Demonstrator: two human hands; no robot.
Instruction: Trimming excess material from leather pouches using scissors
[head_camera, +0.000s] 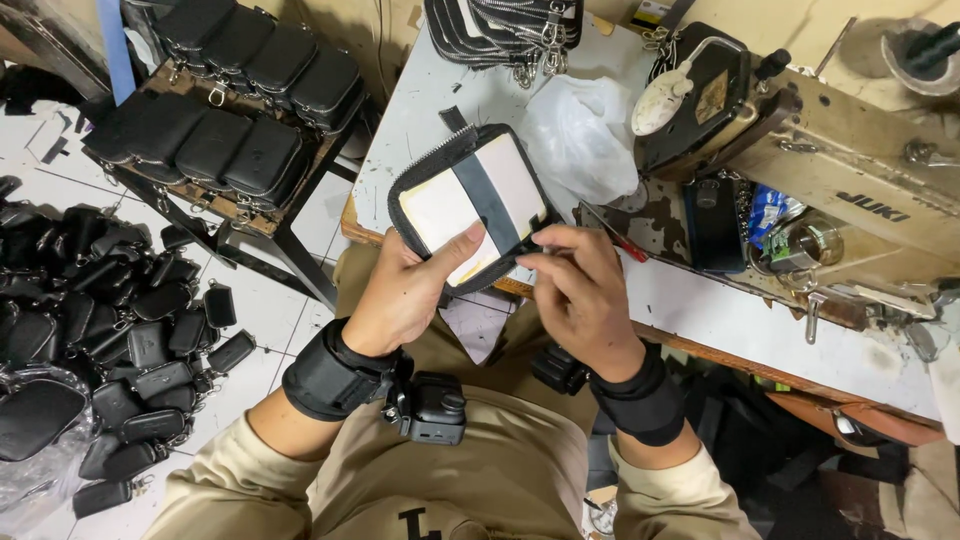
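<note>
Bright, even overhead light; the white plastic bag glares slightly. Soft shadows fall under the pale worktable. Focus is sharp, with wide-angle bending at the edges.

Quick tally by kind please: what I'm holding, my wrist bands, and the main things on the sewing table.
Open black pouch, held: 1
Black wrist bands: 2
White plastic bag: 1
Sewing machine: 1
Stack of zippered black pieces: 1
Total: 6

Single head-worn view, steeply downward, close over the worktable.
</note>
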